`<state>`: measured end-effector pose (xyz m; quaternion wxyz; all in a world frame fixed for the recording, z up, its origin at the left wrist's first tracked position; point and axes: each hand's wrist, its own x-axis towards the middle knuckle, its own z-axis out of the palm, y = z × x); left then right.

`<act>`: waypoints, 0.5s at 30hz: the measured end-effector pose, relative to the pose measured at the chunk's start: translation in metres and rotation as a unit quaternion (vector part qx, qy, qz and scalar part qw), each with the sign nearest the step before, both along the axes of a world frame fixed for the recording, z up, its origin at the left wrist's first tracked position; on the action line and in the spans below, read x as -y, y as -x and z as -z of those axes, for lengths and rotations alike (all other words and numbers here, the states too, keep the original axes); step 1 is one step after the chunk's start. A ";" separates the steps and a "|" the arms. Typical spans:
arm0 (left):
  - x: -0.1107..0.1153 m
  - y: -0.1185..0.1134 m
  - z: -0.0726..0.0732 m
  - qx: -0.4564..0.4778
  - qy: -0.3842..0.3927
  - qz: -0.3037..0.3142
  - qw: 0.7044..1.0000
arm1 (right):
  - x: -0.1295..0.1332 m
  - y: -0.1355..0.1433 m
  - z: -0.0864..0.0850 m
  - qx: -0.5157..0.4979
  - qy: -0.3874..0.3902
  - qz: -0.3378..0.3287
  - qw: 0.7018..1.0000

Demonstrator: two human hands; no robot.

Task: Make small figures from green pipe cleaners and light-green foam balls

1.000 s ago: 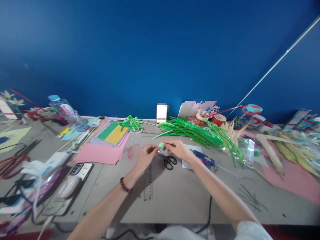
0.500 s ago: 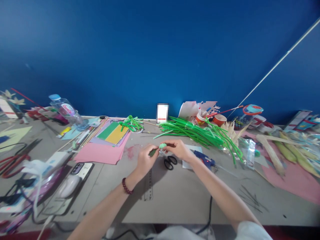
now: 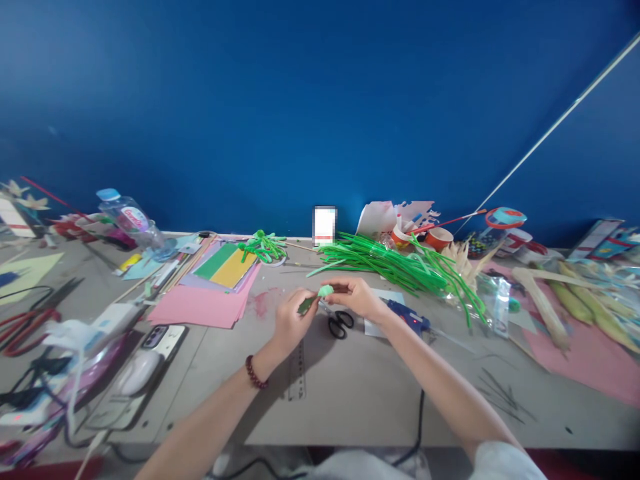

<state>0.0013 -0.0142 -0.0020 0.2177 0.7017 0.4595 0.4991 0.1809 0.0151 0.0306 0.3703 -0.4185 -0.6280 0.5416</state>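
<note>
Between my two hands, at the middle of the view, is a small light green piece (image 3: 325, 291). My left hand (image 3: 294, 315) is closed on a dark green piece (image 3: 305, 305) that meets the light green one. The fingertips of my right hand (image 3: 356, 298) pinch the light green piece from the right. Black-handled scissors (image 3: 341, 325) lie on the table just below my hands, their blades partly hidden. A clear ruler (image 3: 297, 377) lies below my left hand.
Green pipe cleaners (image 3: 390, 263) lie behind my right hand, with a blue glue gun (image 3: 409, 317) beside my right forearm. Coloured paper (image 3: 200, 305) is at the left, near a phone (image 3: 165, 339) and a bottle (image 3: 131, 217). Corn husks (image 3: 575, 303) lie at the right.
The light green piece is turned slightly and more of it shows between my fingers. My hands have barely moved.
</note>
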 end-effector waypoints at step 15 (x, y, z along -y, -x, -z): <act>-0.001 0.002 0.004 -0.008 -0.025 -0.006 1.000 | 0.001 0.000 0.002 0.019 -0.044 0.015 0.999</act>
